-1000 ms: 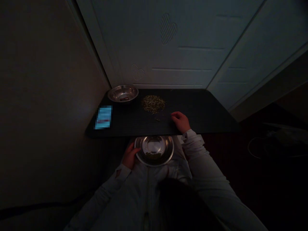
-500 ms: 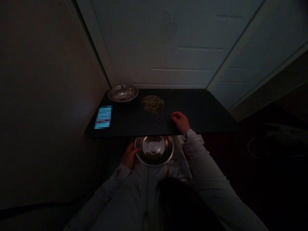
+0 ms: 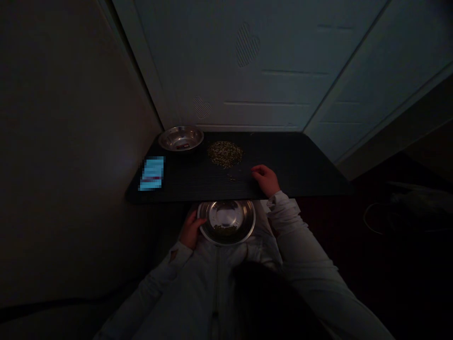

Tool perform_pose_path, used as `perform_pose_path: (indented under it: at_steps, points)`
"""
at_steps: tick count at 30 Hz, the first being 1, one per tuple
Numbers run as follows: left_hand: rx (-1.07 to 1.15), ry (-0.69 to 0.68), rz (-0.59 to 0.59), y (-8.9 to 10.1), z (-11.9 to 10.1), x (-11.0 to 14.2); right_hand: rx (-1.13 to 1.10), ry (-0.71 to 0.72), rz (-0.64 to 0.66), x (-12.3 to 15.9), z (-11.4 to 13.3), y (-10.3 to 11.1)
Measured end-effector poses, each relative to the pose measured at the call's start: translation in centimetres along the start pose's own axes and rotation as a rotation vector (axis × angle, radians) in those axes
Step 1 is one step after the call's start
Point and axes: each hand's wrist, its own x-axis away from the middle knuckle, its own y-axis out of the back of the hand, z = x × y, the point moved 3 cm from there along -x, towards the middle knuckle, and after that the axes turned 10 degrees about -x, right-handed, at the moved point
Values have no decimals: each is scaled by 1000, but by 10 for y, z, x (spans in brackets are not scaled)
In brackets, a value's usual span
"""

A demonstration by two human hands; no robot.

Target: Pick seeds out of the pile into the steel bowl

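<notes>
My left hand [image 3: 190, 231] grips the left rim of a steel bowl [image 3: 244, 226] held on my lap just below the near edge of the black table [image 3: 300, 165]; a few greenish seeds lie in the bowl. My right hand [image 3: 266, 179] rests on the table with its fingers curled down, close to a few loose seeds [image 3: 231, 177]. Whether it holds anything is too dark to tell. A pile of seeds [image 3: 225, 153] lies farther back on the table.
A second steel bowl [image 3: 180, 138] stands at the table's far left corner. A lit phone [image 3: 152, 173] lies at the left edge. White panelled doors [image 3: 269, 71] rise right behind the table. A dark wall is at the left, dim floor at the right.
Almost nothing has moved. My right hand has shifted very slightly beside the loose seeds; the left hand and bowl stay put.
</notes>
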Motion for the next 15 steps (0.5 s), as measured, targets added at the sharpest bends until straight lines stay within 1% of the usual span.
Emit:
perform_pose_path:
  at_steps: [5, 9, 12, 13, 15]
  points:
    - [1, -12, -2, 2, 1, 0, 37, 15, -3, 1, 4, 0]
    - [-4, -28, 12, 2, -4, 1, 77, 29, 23, 1, 6, -1]
    - [-7, -14, -13, 2, -6, 2, 110, 32, 34, -1, 5, -4]
    - [-19, -10, 3, 2, -6, 2, 117, 32, 34, -2, 4, -5]
    - [-9, 11, 0, 3, -4, 2, 130, 31, 36, -4, 3, -9]
